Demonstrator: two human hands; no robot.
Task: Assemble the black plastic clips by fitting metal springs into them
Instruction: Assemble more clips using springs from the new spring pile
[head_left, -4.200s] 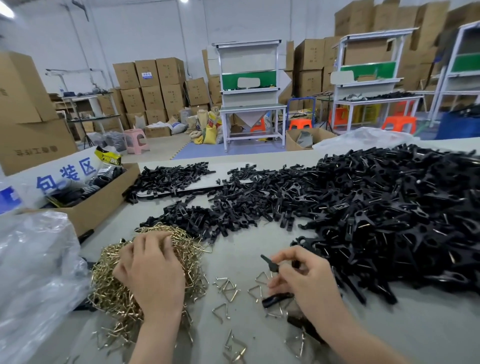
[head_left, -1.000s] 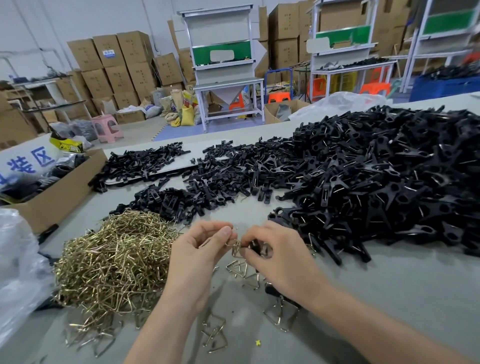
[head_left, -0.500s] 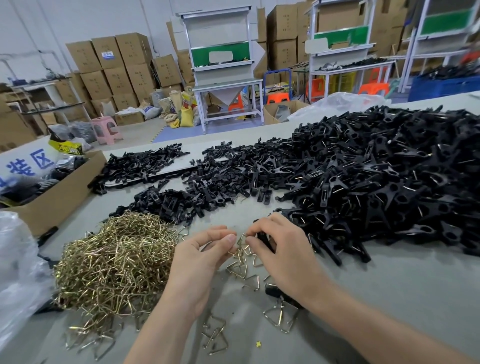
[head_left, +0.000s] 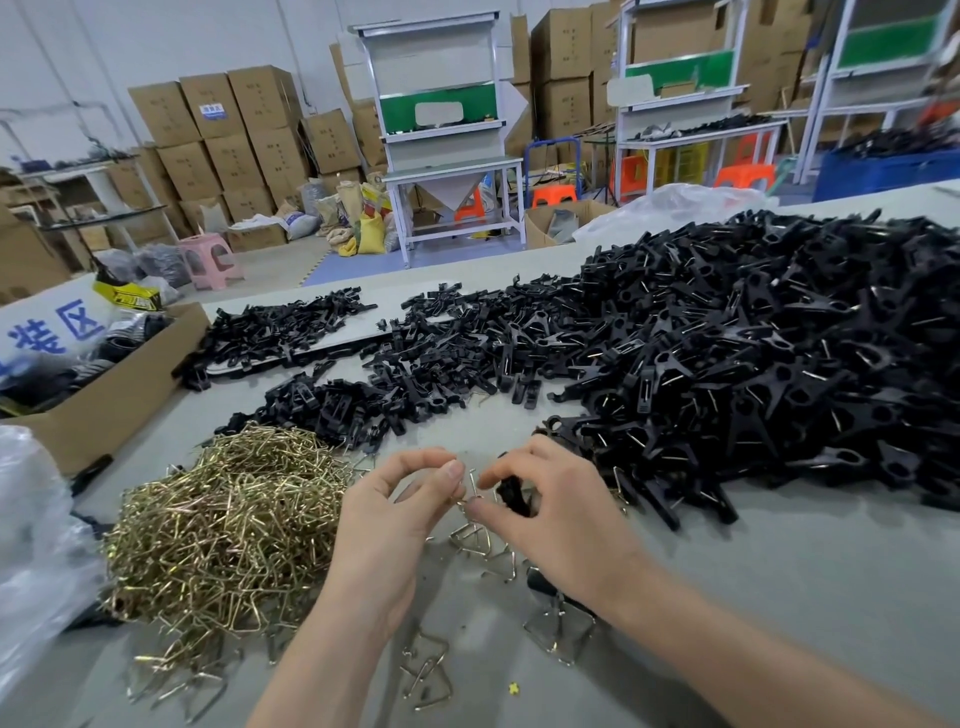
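Right hand (head_left: 561, 525) gripped a black clip (head_left: 511, 493) while the left hand (head_left: 395, 519) pinched a metal spring (head_left: 470, 486) just beside it, above the grey table (head_left: 805, 582). A spring pile (head_left: 223, 525) lay at 9 o'clock, a heap of black clips (head_left: 779, 364) crowded 2 o'clock, and a cardboard box (head_left: 119, 400) sat at 10.

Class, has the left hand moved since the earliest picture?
Yes. The left hand has left the spring pile and moved right, meeting the right hand.
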